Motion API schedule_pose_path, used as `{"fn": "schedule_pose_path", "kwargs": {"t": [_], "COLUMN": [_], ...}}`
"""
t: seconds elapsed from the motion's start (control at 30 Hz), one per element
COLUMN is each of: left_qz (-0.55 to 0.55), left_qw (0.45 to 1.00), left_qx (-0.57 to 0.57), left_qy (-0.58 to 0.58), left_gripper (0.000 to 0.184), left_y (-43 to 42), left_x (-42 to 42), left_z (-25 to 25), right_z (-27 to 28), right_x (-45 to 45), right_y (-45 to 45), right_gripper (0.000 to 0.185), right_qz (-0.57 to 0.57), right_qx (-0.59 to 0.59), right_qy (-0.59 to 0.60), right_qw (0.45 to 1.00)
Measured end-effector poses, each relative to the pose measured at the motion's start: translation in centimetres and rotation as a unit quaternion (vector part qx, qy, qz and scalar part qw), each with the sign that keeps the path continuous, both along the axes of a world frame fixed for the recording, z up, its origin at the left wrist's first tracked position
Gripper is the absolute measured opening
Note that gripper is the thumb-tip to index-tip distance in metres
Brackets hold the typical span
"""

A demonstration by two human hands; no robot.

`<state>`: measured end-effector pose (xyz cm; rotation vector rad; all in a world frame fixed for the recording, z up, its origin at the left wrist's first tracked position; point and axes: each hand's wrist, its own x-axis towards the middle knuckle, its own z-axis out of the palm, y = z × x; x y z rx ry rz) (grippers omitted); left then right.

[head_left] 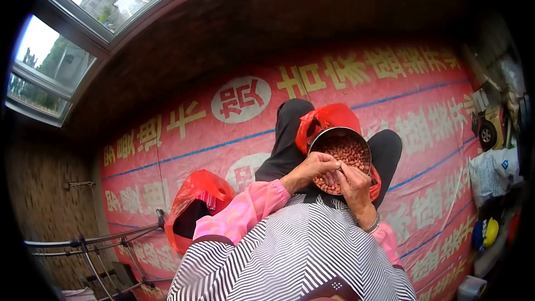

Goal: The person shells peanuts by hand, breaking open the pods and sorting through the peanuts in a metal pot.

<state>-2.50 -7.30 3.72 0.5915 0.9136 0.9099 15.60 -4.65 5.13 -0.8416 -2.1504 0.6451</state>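
Indoors, a red sheet (pixel 184 153) printed with large yellow and white characters and crossed by blue lines spreads under and around the seated person. Windows (pixel 131 0) show at the upper left, with greenery and buildings outside; a dark brown band runs beyond the sheet's far edge.

The round metal bowl (pixel 340 129) sits in the lap, between the dark-trousered knees, with a red plastic bag (pixel 331 116) around its far and right sides. Reddish-brown nuts (pixel 350 149) lie loose inside it, heaped below the rim. The left hand (pixel 313 168) and right hand (pixel 356 185) are together over the near part of the bowl, fingers curled inward and fingertips meeting; I cannot tell whether a nut is pinched there. A band (pixel 374 226) circles the right wrist, and a striped garment (pixel 309 245) covers the front of the body.

The knees flank the bowl closely, while its far rim is free of the hands. Another red bag (pixel 203 185), holding something dark, stands beside the left sleeve, near a metal-tube rack (pixel 90 262). Along the sheet's right edge are a wheeled object (pixel 487 134), a whitish plastic bag (pixel 493 175) and a blue-and-yellow item (pixel 490 233), well apart from the hands.
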Motion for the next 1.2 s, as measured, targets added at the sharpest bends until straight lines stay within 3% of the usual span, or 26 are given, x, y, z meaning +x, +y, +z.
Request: {"fn": "schedule_pose_path", "kwargs": {"t": [0.3,0.53,0.7,0.8,1.1,1.2], "left_qz": [-0.019,-0.037,0.012,-0.013,-0.053,-0.053], "left_qw": [0.999,0.981,0.961,0.975,0.957,0.990], "left_qx": [0.017,0.060,0.114,0.091,0.143,0.069], "left_qy": [0.031,0.180,0.251,0.203,0.248,0.107], "left_gripper": [0.029,0.031,0.028,0.027,0.027,0.026], "left_y": [-0.5,-0.1,0.3,0.2,0.6,0.5], "left_x": [0.9,1.7,1.8,1.4,1.1,0.6], "left_z": [-1.6,-1.6,-0.6,-0.9,-2.9,-2.3], "right_z": [-1.1,-1.2,-2.0,-2.0,-2.0,-2.0], "right_x": [1.2,1.2,1.2,1.2,1.2,1.0], "right_y": [-0.1,-0.6,-0.4,-0.5,-0.6,-0.7], "right_gripper": [0.016,0.011,0.014,0.013,0.016,0.017], "right_qz": [0.040,0.004,-0.032,-0.059,-0.030,-0.043], "right_qx": [0.004,-0.017,-0.003,-0.042,-0.023,-0.029], "right_qy": [-0.035,-0.018,0.007,0.021,-0.034,-0.017], "right_qw": [0.999,1.000,0.999,0.997,0.999,0.999]}}
